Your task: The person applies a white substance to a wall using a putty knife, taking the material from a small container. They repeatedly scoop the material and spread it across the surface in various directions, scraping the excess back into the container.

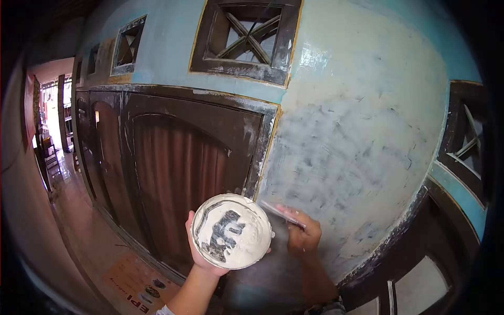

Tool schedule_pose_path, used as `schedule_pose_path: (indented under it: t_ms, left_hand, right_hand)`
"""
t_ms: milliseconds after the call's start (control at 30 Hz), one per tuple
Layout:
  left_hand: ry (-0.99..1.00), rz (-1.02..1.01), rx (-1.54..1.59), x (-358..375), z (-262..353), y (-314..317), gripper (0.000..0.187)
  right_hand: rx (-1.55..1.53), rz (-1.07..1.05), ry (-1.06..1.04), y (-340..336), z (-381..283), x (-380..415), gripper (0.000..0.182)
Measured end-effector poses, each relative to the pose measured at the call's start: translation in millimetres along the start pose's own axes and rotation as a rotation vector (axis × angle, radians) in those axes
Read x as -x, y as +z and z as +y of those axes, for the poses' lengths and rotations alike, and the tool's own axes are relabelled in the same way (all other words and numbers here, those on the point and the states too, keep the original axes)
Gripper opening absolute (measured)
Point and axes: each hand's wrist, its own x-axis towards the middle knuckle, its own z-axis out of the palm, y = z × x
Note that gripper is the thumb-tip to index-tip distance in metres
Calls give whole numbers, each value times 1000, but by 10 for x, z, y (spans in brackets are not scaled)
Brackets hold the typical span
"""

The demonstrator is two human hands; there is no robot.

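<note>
my left hand (202, 252) cups a round tub (231, 231) from underneath, fingers wrapped around its rim, holding it tilted so its open mouth faces me, just in front of the dark wooden door (173, 168). inside it is thick white putty (247, 239), smeared up the walls with a dark bare patch showing near the middle. my right hand (303, 233) is closed around a thin flat scraper (281, 214), its blade lying against the wall (357, 152) right beside the door frame, just next to the tub's rim. the wall here is patchy grey and white over blue paint. above the door sits a small vent window (247, 39) with crossed bars. i judge the tub to be light but lopsided, the paste heavy and sticky on one side, so a grip under the base with the thumb over the rim keeps it from tipping. the rim looks smeared and likely slippery. the scraper seems thin and springy; holding it near the blade's back gives pressure without bending it too far.
</note>
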Motion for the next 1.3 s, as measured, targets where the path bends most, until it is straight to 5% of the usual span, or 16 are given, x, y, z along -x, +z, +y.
schedule_pose_path:
  t_ms: [33,100,167,233,333,500,567,667,700,767,867,1000,1100,1167,1233,1300]
  left_hand:
    - [31,30,-40,11,1,-12,91]
    - [7,-66,43,45,-9,-62,90]
    - [43,67,9,85,-2,-119,88]
    - [23,30,-24,108,7,-135,89]
    - [-18,-17,114,135,9,-165,95]
    - [-4,-13,38,189,103,-169,92]
    - [102,167,496,148,102,-404,89]
    - [117,90,638,203,73,-455,87]
    - [115,91,641,216,55,-430,87]
    - [37,27,108,255,12,-341,88]
    - [5,9,121,259,0,-308,91]
    - [12,41,93,257,-3,-287,93]
    - [17,-40,85,238,6,-308,90]
    - [79,97,679,243,22,-270,88]
    - [93,122,631,258,17,-301,89]
    - [-14,-122,157,262,-17,-345,95]
  right_hand:
    - [-58,-54,-269,21,-21,8,38]
    - [-75,-124,-282,1,10,99,50]
    - [91,-195,-317,17,71,153,58]
    - [160,-193,-297,30,111,180,57]
    - [308,-224,35,-32,192,213,50]
    - [234,-50,-173,-16,-40,290,56]
    - [131,-269,-316,-58,-169,339,54]
    - [201,-311,-352,-3,-216,343,53]
    - [268,-354,-355,-6,-150,355,52]
    - [245,-340,-328,-35,84,404,49]
    - [344,-282,-31,-109,235,401,49]
    - [322,-86,-45,-77,33,392,49]
    - [137,-248,-241,-98,-150,370,46]
    - [171,-349,-252,-132,-162,414,43]
    - [282,-358,-250,-116,-44,418,44]
    - [353,-317,-248,-170,151,385,46]
